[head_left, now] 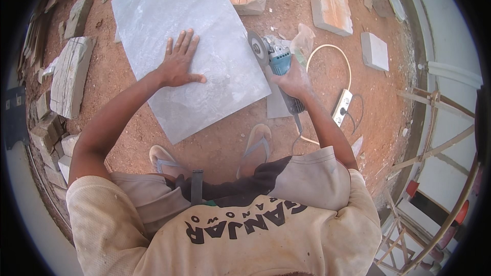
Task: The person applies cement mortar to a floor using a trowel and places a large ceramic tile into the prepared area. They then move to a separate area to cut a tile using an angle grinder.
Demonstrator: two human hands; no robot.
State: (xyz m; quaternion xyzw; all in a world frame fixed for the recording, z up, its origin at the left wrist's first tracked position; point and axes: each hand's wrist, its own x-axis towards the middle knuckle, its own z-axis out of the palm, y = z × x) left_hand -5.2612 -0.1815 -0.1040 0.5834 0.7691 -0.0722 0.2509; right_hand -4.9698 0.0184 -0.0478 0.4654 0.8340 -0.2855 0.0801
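Note:
A large pale grey stone slab point(204, 71) lies in front of me, its near corners toward my feet. Flat on its top rests my left hand point(181, 60), fingers spread, holding nothing. My right hand point(295, 77) is wrapped round the body of a teal angle grinder point(280, 60) at the slab's right side. The grinder's round disc point(258, 48) stands on edge close beside the slab's right edge; whether it touches or spins I cannot tell. Under the grinder a narrow grey strip point(276, 99) of stone lies on the ground.
A white power strip point(341, 107) with a plugged-in cord and looping cable lies right of my right forearm. Stone blocks point(330, 2) stand beyond, and more rough blocks point(73, 76) line the left. A bucket point(388, 3) is at far right; wooden poles point(434, 148) stand at the right.

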